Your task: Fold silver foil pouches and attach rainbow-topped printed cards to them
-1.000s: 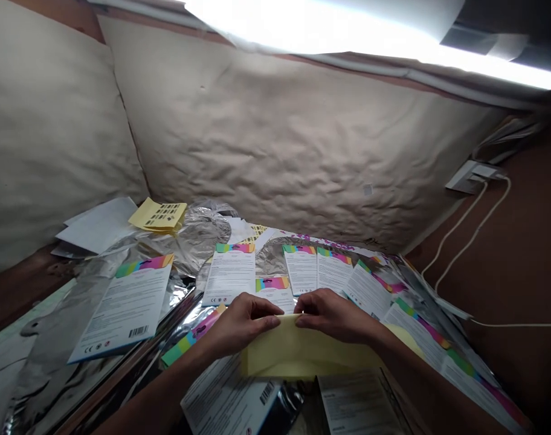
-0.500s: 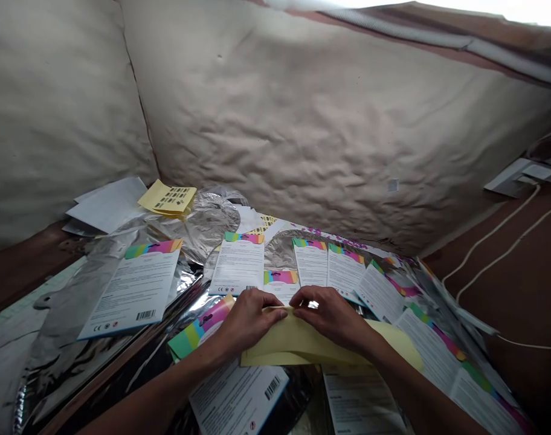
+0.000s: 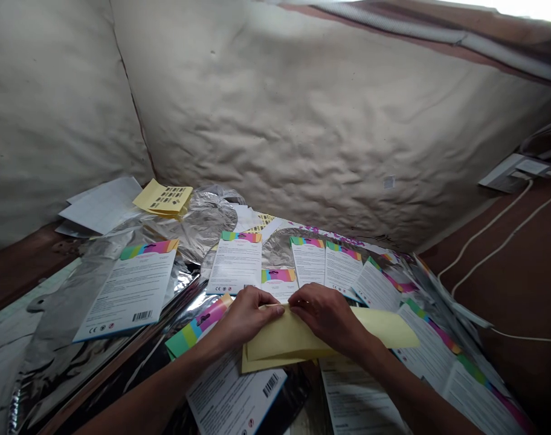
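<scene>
Both hands pinch the top edge of a folded yellow paper sheet (image 3: 280, 339) at the centre front. My left hand (image 3: 252, 314) grips it between thumb and forefinger. Close beside it, my right hand (image 3: 323, 314) has its fingertips closed on the same edge, the fingers bent under. Below and behind the sheet lie printed cards with rainbow-coloured tops, including one card (image 3: 237, 377) under my left forearm, one (image 3: 359, 399) under my right forearm and a small visible part of a card (image 3: 279, 277) just beyond the fingertips.
More printed cards lie around, one (image 3: 128, 290) at left and several along the right. Folded yellow label sheets (image 3: 164, 197) and white papers (image 3: 103, 205) sit at the back left. Silvery plastic film (image 3: 212, 211) covers the surface. White cables (image 3: 488, 232) hang from a wall socket (image 3: 506, 172).
My right fingers have closed in, and the gap between them is gone. The yellow sheet has shifted a little, its lower left corner dropping slightly. The whole view has moved slightly.
</scene>
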Available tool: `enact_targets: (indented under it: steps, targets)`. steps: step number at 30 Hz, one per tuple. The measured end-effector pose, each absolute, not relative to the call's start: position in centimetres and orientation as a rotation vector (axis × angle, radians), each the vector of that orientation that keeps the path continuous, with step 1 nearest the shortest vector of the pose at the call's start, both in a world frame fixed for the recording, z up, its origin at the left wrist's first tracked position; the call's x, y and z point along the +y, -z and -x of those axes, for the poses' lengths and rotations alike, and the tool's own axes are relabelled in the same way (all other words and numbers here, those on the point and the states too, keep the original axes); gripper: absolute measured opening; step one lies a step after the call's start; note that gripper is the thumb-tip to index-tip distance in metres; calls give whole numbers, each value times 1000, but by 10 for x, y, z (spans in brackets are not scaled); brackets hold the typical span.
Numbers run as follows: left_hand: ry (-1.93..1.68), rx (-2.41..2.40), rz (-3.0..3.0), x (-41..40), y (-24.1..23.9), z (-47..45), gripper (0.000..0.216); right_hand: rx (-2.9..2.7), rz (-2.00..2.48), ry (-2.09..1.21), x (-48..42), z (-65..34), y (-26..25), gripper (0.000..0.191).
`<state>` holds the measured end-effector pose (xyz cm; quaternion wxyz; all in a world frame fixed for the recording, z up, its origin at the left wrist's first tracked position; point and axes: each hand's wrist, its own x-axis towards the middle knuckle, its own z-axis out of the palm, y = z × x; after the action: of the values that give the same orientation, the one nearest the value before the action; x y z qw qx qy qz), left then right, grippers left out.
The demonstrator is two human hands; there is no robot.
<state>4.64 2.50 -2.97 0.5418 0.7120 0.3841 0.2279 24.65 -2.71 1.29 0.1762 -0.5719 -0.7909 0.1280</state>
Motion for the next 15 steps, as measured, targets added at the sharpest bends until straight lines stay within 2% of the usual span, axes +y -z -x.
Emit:
enact_targets:
  steps: [5,8,12,15]
  targets:
    - [-528,912,-1618,28,32,-47,32,-2328,1480,-212,-29,-247,-9,9]
    - [-539,914,-1667,28,31,-47,31,-2309,1469,-218,-29,-248,-6,9]
    - [-571,927,-1795,27,31,-46,29,-2308,1454,-267,-29,-249,-4,19]
    - [-572,933,-1848,25,30,-45,30,-2335,1447,-285,-29,-248,-5,15]
